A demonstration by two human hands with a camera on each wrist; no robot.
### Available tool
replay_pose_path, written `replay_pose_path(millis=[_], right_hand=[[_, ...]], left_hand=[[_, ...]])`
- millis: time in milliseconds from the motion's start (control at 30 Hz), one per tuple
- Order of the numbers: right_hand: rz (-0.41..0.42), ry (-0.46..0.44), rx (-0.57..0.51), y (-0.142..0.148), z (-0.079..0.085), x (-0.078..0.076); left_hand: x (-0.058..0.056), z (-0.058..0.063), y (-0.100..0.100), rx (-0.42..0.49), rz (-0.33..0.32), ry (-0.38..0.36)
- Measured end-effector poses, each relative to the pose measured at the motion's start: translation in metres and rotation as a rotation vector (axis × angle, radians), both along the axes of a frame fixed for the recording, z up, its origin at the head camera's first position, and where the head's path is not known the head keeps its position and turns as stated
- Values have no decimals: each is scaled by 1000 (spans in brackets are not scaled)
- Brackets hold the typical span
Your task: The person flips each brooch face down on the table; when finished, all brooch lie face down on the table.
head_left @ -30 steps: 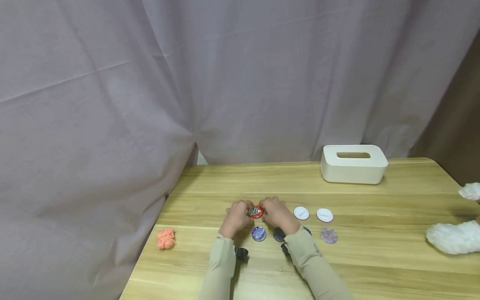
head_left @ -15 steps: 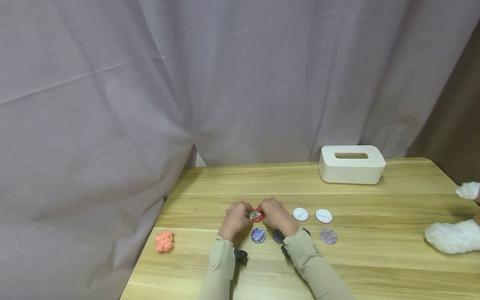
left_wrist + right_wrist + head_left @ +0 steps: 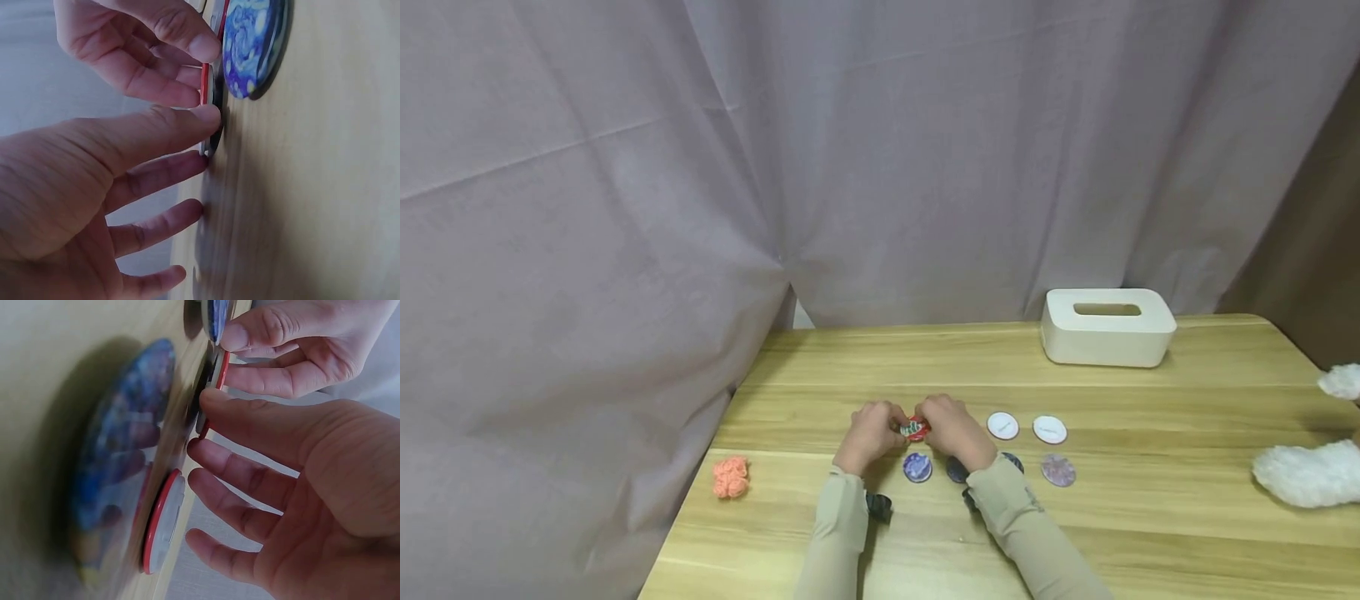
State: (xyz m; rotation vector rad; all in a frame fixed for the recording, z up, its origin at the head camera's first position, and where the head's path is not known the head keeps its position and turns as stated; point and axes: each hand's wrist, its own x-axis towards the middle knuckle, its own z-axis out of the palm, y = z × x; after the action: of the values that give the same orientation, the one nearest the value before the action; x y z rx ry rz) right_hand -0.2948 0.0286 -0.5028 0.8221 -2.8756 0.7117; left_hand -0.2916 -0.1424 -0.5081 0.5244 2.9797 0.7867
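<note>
Between both hands, a round red badge point(image 3: 915, 429) with a green and white picture is held near the tabletop. My left hand point(image 3: 872, 432) pinches its left edge with thumb and forefinger, the other fingers spread behind, as the left wrist view shows. On the opposite edge, the thumb and fingers of my right hand point(image 3: 953, 427) pinch it too. Seen side-on in the right wrist view, the badge point(image 3: 222, 370) has a red rim. A blue-violet swirl-patterned badge point(image 3: 917, 467) lies just in front. One dark badge point(image 3: 957, 470) is partly covered by the right wrist.
Two white-faced badges point(image 3: 1003, 426) lie right of my hands, with a pale purple badge point(image 3: 1058, 470) and another dark badge point(image 3: 1012, 460) nearer. A white tissue box point(image 3: 1108, 329) stands behind. Orange knitted piece point(image 3: 731, 477) sits left; white fluffy things point(image 3: 1307, 475) are at right.
The red badge has turned a little between the fingers and its picture now lies at a different angle. Both hands stay in nearly the same place; the other badges have not moved.
</note>
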Motion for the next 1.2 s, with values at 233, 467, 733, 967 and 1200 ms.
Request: replay_pose_path(millis=[233,467,733,967,1200], right_hand=[[35,4,-35,5,1,-1],[42,-5,-66,8,5,-3],[14,15,-69,7,4,-6],[0,41,-102,7,7,-9],[5,-2,-113,5,7,-4]], left_hand=[[1,4,-3,29,-15,-14],[-2,2,-6,49,-21,11],[-4,1,-8,66,-58,48],[-7,6,-11,108,-75,70],[-4,2,-13,107,-83,134]])
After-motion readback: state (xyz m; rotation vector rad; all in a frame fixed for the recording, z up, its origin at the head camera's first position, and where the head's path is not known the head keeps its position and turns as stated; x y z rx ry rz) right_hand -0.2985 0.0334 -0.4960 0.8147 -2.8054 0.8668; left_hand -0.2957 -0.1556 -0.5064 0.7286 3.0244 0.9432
